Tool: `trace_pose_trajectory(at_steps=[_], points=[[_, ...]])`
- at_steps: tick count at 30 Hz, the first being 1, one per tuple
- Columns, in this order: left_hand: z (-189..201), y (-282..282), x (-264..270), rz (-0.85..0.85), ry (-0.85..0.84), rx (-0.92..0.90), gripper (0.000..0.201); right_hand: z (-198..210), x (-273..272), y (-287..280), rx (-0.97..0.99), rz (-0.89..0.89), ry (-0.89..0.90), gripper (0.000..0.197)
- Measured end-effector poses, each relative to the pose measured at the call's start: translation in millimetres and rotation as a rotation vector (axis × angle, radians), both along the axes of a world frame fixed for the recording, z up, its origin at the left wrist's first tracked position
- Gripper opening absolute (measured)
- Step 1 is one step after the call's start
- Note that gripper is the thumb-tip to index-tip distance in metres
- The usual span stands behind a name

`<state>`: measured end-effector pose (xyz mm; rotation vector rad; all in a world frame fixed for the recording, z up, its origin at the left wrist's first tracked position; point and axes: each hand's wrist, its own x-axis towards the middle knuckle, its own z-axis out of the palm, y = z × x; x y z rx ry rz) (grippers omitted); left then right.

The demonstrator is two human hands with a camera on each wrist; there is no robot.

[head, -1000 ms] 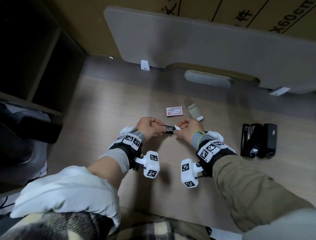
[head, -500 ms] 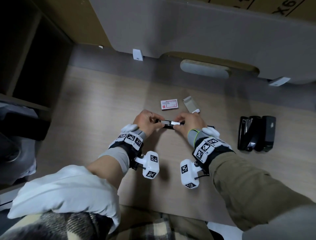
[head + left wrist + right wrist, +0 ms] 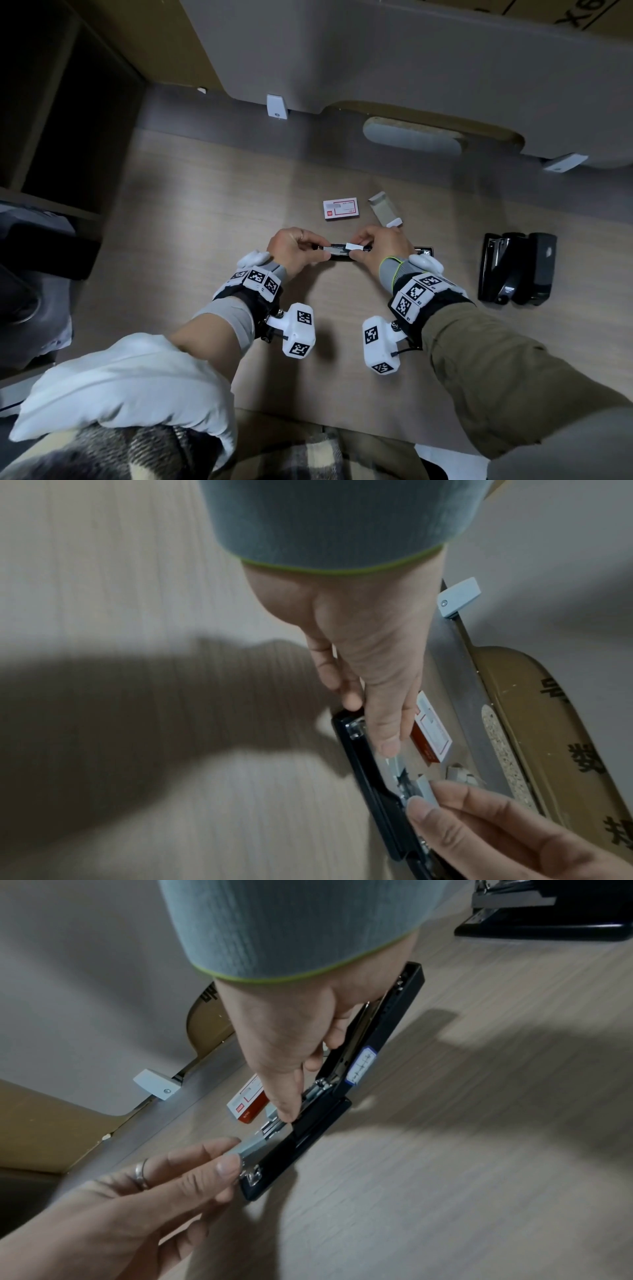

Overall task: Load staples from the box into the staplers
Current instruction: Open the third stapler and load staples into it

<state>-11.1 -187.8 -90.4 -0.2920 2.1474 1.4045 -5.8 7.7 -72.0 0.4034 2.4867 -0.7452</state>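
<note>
Olive right sleeve, white left sleeve, tag-marked wrist cameras, ring.

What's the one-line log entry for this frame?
phase: loading staples | left hand: grips open stapler | right hand: pinches staple strip at stapler | staple box: beyond hands

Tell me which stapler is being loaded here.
The opened-out black stapler at the desk's centre, held between the left hand and right hand. The other black staplers sit untouched, far right.
</note>
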Motion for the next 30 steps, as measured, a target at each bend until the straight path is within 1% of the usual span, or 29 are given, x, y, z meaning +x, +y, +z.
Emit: trace_pose_trajectory(at_steps=[4, 9, 14, 17, 25, 30], points=[[0.3, -2.7, 3.4, 0.008, 0.005, -0.034, 0.026, 0.9, 0.5, -0.6, 0.006, 0.002, -0.013, 0.016], [4.9, 1.6, 1.8, 0.032, 0.040, -0.114, 0.019, 0.1, 1.2, -2.8, 0.009, 0.005, -0.010, 0.016], [5.0, -1.2, 1.1, 0.087, -0.003, -0.032, 0.019, -2.3, 0.6, -3.8, 0.015, -0.005, -0.008, 0.021], [6.1, -1.4, -0.5, 0.099, -0.019, -0.004, 0.020, -0.5, 0.6, -4.0, 0.011, 0.001, -0.004, 0.018], [6.3, 0.0, -4.8, 0.054, -0.040, -0.026, 0.022, -0.9, 3.4, -2.1, 0.004, 0.016, -0.004, 0.015], [6.4, 1.7, -6.2, 0.048, -0.011, -0.025, 0.019, -1.6, 4.8, -1.1, 0.007, 0.002, -0.008, 0.016]])
